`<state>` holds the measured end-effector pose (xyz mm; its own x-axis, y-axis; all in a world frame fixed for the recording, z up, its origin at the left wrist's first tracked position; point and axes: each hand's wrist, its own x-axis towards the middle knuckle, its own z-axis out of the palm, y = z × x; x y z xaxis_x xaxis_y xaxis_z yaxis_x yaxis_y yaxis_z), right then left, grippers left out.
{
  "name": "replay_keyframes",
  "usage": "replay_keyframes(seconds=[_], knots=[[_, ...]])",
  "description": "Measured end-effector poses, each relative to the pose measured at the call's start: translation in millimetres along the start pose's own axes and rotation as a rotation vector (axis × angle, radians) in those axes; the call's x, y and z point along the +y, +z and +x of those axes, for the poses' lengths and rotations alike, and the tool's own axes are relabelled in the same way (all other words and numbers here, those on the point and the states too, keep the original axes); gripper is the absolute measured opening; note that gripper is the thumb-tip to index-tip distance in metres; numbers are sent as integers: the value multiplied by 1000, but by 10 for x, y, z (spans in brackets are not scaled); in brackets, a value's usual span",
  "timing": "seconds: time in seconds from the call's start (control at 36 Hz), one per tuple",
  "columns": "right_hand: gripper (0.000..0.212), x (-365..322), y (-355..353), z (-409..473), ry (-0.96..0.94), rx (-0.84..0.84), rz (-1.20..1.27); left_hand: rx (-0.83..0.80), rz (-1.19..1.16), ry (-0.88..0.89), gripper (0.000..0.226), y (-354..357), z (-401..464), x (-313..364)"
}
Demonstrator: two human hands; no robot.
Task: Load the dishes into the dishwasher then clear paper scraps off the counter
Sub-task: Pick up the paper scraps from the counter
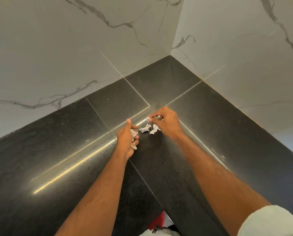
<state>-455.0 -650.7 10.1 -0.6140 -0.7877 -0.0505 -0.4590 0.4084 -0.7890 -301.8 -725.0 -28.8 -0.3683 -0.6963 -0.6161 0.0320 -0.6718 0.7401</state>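
I see both hands out over the black stone surface (57, 150) in the corner where two marbled white walls (57, 48) meet. My left hand (127, 140) has its fingers curled round crumpled paper scraps (133, 135), thumb raised. My right hand (166, 123) is curled too, fingertips (150, 118) pinched together on what looks like a small white bit (too tiny to be sure). Two loose crumpled scraps (145, 128) lie on the surface between the hands, the right one (154, 129) partly under the right hand.
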Motion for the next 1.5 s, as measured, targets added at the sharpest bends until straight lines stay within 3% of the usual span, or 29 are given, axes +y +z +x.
replay_keyframes(seconds=[0.11,0.19,0.25,0.31,0.36,0.44,0.53,0.58,0.78,0.86,0.97,1.03,1.08,1.17,1.28,1.39,1.42,1.5], knots=[[13,-183,286,-241,-83,-247,-26,-179,-1,-58,53,7,-63,-64],[10,-124,388,-285,-75,-348,-21,-195,77,-35,45,14,-103,-67],[8,-54,344,-240,32,-311,159,-154,59,-22,37,-3,-88,-44],[14,48,255,-161,134,-119,207,-102,84,12,25,-30,-48,-5],[22,213,163,-30,113,51,3,-65,201,59,19,-55,-1,25],[47,387,82,150,32,-73,-264,-41,406,133,4,-54,25,75],[51,453,98,261,-75,-296,-495,-34,595,259,23,-15,62,69],[43,464,123,325,-107,-335,-576,-59,751,339,33,24,75,41],[14,545,-35,331,83,-117,-563,-214,1083,430,64,97,148,28],[12,607,-101,236,132,-32,-448,-170,979,456,57,87,189,3],[7,550,-186,96,221,182,-16,-23,300,187,12,33,205,-95],[10,392,-137,-36,248,163,229,-2,13,75,19,-40,227,-128],[7,237,28,-184,236,39,365,-24,-126,14,30,-76,220,-117],[15,73,304,-334,150,-77,305,-51,-88,-7,38,-47,139,-84],[15,-52,535,-396,38,-87,130,-136,118,57,50,-64,84,-153],[14,-21,500,-357,-44,-266,12,-60,75,66,37,-140,11,-149],[16,28,436,-312,-16,-241,29,-39,13,38,35,-162,11,-136],[16,200,215,-157,66,73,-48,-19,-98,-1,34,-226,65,-115]])
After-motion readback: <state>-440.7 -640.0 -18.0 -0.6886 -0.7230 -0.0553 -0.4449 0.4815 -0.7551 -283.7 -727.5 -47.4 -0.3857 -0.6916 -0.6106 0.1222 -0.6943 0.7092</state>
